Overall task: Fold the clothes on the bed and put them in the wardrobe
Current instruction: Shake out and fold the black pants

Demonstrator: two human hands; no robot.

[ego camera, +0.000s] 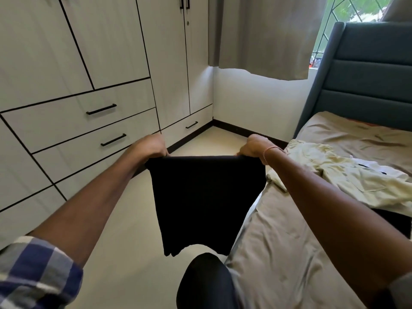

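Between the two hands hung a black garment, stretched flat by its top edge. The left hand pinched one upper corner and the right hand the other, both closed tight on the cloth, likely to let it drop straight and square before the next fold. It hung over the floor, clear of the bed. Right of the right hand, a cream shirt lay unfolded on the bed. Left of the left hand stood the wardrobe, doors closed.
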